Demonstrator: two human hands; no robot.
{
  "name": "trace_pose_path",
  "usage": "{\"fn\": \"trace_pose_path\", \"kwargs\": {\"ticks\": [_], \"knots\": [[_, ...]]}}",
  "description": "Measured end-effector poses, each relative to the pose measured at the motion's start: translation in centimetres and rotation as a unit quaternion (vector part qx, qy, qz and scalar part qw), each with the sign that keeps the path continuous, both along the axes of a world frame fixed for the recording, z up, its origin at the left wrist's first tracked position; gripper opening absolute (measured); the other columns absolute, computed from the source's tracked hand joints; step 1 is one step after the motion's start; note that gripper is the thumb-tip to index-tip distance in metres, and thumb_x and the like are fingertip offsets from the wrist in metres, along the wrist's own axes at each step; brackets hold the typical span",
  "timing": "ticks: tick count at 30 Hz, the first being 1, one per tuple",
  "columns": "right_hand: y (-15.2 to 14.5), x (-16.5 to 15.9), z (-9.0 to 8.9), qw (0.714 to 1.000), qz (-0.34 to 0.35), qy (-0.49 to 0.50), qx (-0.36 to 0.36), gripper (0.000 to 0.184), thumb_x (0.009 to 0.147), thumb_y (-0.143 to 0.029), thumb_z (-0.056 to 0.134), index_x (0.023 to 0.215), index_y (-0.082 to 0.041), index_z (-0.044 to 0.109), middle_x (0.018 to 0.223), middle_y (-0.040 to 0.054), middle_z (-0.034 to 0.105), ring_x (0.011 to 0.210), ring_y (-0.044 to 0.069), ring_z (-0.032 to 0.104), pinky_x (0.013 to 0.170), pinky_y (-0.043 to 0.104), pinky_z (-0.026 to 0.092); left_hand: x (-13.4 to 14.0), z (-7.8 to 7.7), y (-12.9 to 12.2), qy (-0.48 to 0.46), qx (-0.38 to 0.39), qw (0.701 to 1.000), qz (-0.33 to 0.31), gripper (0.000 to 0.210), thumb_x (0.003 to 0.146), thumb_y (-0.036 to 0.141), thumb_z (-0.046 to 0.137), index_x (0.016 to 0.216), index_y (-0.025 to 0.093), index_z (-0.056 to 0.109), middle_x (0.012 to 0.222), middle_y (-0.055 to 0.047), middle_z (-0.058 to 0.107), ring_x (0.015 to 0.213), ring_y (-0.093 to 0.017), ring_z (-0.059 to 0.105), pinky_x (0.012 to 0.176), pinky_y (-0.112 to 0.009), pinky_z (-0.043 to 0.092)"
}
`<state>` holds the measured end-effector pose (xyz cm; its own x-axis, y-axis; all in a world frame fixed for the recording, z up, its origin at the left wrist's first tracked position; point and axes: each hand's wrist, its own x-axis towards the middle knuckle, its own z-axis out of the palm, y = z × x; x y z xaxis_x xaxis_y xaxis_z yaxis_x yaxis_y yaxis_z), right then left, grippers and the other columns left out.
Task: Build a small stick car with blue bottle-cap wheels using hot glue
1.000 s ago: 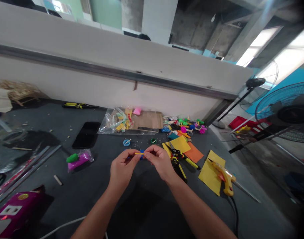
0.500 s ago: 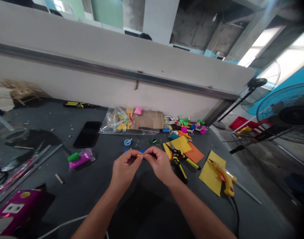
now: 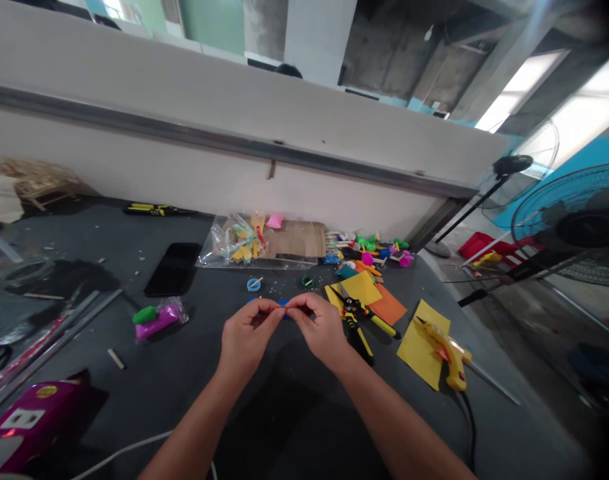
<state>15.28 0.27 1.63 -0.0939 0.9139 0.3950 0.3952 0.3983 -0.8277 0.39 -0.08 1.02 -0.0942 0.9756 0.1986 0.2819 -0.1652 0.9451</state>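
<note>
My left hand (image 3: 250, 332) and my right hand (image 3: 317, 328) meet fingertip to fingertip over the dark table. Both are closed in a pinch at the same spot, and what lies between the fingertips is too small and covered to name. Behind the fingers a bit of blue material (image 3: 283, 303) shows. Just beyond stand a small blue ring-shaped cap (image 3: 254, 285) and a green one (image 3: 307, 282), each with a pale stick piece in it. Right of my right hand, yellow-and-black pliers (image 3: 353, 308) lie on yellow paper (image 3: 363, 288).
A yellow glue gun (image 3: 452, 353) rests on a yellow sheet at right. Left are a black phone (image 3: 173, 269), a purple clay packet (image 3: 157, 323) and a magenta device (image 3: 39, 420). A clear bag (image 3: 229, 247) and colourful clay pieces (image 3: 374, 250) line the back.
The small orange-yellow piece seen between my fingertips is now hidden by them. My hands stay pinched together in nearly the same place. The view has shifted slightly.
</note>
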Motion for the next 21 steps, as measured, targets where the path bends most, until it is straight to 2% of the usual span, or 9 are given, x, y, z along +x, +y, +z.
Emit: {"fn": "trace_pose_path", "kwargs": {"ticks": [6,13,17,19,21], "knots": [[0.1,0.0,0.2,1.000,-0.001,-0.006,-0.008,0.008,0.083,-0.019,0.060,0.081,-0.021,0.067,0.077,0.0003,0.069,0.075,0.015,0.063,0.071,0.026,0.047,0.0,0.1,0.1,0.009,0.030,0.999,-0.011,0.011,0.075,0.029,0.064,0.079,0.022,0.070,0.075,0.001,0.071,0.066,-0.011,0.064,0.064,-0.021,0.052],[0.1,-0.1,-0.2,1.000,0.003,-0.018,0.008,0.006,0.081,-0.021,0.064,0.086,-0.021,0.067,0.080,0.0011,0.067,0.073,0.014,0.060,0.065,0.024,0.047,-0.6,-0.5,0.1,0.031,0.031,0.999,0.026,0.010,0.075,0.031,0.064,0.075,0.023,0.070,0.071,0.002,0.071,0.065,-0.013,0.064,0.061,-0.022,0.051],[0.1,0.1,-0.1,0.999,-0.018,-0.036,0.020,0.005,0.082,-0.020,0.062,0.081,-0.021,0.067,0.076,0.0005,0.067,0.073,0.015,0.060,0.068,0.025,0.046,-0.6,-0.9,0.2,-0.003,0.034,0.999,-0.001,0.014,0.076,0.032,0.065,0.086,0.024,0.070,0.081,0.001,0.072,0.072,-0.013,0.066,0.067,-0.023,0.053],[0.2,0.2,0.0,0.999,-0.020,-0.040,0.015,0.006,0.083,-0.022,0.061,0.081,-0.021,0.067,0.075,0.0006,0.067,0.072,0.015,0.060,0.067,0.026,0.046,-0.5,-1.0,0.3,-0.017,0.065,0.997,-0.026,0.017,0.077,0.031,0.064,0.092,0.024,0.070,0.089,-0.001,0.071,0.079,-0.014,0.066,0.071,-0.024,0.053],[0.2,0.2,0.1,0.999,-0.010,-0.044,0.005,0.008,0.084,-0.024,0.060,0.081,-0.021,0.067,0.075,0.0009,0.067,0.071,0.015,0.060,0.067,0.026,0.046,-0.5,-1.0,0.4,-0.011,0.102,0.994,-0.043,0.014,0.079,0.029,0.062,0.090,0.024,0.070,0.092,-0.002,0.069,0.085,-0.014,0.064,0.073,-0.024,0.052]]}}
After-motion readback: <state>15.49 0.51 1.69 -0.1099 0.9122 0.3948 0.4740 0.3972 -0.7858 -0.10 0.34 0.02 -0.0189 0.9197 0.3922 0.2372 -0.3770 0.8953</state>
